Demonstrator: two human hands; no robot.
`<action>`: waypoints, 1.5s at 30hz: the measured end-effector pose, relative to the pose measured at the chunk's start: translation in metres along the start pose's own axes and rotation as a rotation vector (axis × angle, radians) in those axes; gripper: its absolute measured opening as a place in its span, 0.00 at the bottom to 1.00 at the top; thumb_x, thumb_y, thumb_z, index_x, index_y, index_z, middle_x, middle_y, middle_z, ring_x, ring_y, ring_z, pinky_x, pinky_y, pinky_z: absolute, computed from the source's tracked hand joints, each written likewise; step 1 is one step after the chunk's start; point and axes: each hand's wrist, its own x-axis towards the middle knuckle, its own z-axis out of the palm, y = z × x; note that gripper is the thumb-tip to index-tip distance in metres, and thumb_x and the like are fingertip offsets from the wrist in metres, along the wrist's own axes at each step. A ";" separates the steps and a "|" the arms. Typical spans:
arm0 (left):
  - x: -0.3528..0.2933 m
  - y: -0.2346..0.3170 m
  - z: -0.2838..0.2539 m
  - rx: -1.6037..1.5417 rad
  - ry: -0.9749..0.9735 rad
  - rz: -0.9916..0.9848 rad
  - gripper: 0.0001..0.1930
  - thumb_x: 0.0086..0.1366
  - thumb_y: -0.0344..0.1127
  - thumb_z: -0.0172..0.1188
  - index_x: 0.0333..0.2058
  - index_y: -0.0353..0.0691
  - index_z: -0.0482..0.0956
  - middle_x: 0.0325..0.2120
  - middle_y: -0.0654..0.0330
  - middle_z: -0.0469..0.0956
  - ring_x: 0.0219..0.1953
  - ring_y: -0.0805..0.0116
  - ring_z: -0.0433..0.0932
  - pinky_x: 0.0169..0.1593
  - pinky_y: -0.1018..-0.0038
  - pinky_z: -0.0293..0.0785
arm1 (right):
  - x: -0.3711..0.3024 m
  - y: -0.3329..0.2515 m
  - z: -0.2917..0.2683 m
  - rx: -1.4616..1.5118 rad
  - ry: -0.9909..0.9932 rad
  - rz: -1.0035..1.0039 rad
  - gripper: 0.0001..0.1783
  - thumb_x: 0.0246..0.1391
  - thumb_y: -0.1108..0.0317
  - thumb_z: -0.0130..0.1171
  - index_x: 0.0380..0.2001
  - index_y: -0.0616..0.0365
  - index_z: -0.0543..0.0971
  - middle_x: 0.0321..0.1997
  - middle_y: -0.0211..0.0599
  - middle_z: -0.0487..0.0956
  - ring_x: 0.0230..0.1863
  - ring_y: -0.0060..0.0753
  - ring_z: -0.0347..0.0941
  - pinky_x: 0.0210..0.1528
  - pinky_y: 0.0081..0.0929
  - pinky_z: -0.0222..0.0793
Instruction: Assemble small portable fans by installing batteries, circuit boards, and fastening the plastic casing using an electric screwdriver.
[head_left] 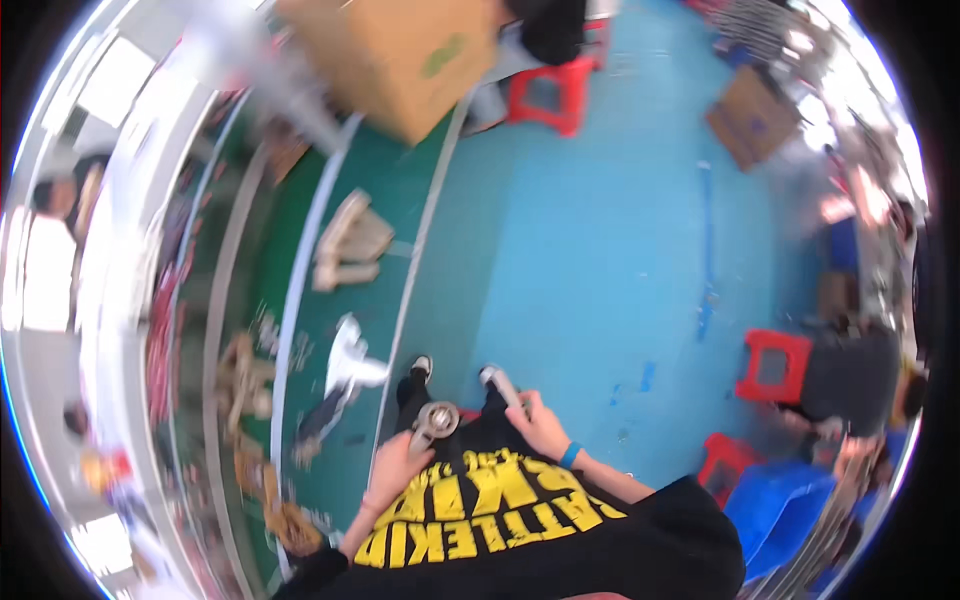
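My left hand (397, 466) is closed around the lower end of a grey piece with a round, ring-like head (437, 420). It is held up in front of my black shirt, and its exact kind does not show. To the right, my right hand (543, 428) is closed on a slim grey piece (506, 388) that points up and to the left, past my shoe. Its far end is blurred, and my fingers cover its lower part. The two pieces are apart from each other. A blue band (570, 455) circles my right wrist.
A large cardboard box (400, 60) stands ahead on the left. Red stools (550, 95) are ahead and at the right, where people sit. White cloth or plastic (350, 360) and a cardboard piece (352, 242) lie on the green strip. A blue bin (775, 510) sits at the lower right.
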 end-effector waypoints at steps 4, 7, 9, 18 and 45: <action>0.093 0.031 0.005 0.084 0.148 0.037 0.12 0.55 0.36 0.62 0.31 0.35 0.70 0.28 0.38 0.78 0.35 0.34 0.76 0.37 0.46 0.72 | 0.069 0.012 -0.043 0.012 0.311 0.057 0.25 0.61 0.53 0.56 0.51 0.60 0.63 0.27 0.54 0.79 0.28 0.56 0.77 0.31 0.46 0.70; 0.208 0.083 -0.028 -0.091 0.429 0.244 0.11 0.52 0.31 0.62 0.30 0.35 0.70 0.23 0.40 0.75 0.31 0.34 0.75 0.34 0.46 0.70 | 0.135 -0.014 -0.106 0.090 0.544 0.092 0.25 0.61 0.54 0.56 0.51 0.60 0.63 0.28 0.55 0.79 0.30 0.58 0.78 0.32 0.46 0.70; 0.281 0.127 -0.033 -0.076 0.457 0.394 0.10 0.52 0.30 0.62 0.31 0.35 0.70 0.24 0.40 0.76 0.30 0.35 0.75 0.34 0.46 0.71 | 0.170 -0.022 -0.142 0.031 0.626 0.118 0.25 0.61 0.53 0.55 0.51 0.60 0.63 0.29 0.56 0.79 0.31 0.59 0.78 0.33 0.47 0.71; 0.490 0.238 0.046 0.353 -0.395 0.581 0.18 0.53 0.46 0.63 0.36 0.39 0.75 0.33 0.43 0.80 0.38 0.42 0.80 0.40 0.52 0.77 | 0.186 0.097 -0.243 -0.210 0.431 0.570 0.34 0.56 0.39 0.55 0.50 0.61 0.68 0.43 0.62 0.79 0.47 0.63 0.76 0.48 0.49 0.71; 0.965 0.652 0.074 0.390 0.177 0.198 0.15 0.54 0.39 0.63 0.37 0.41 0.70 0.23 0.42 0.79 0.29 0.39 0.80 0.33 0.48 0.76 | 0.639 0.094 -0.814 -0.122 0.490 0.464 0.35 0.56 0.40 0.55 0.51 0.59 0.66 0.42 0.60 0.80 0.44 0.64 0.77 0.48 0.50 0.72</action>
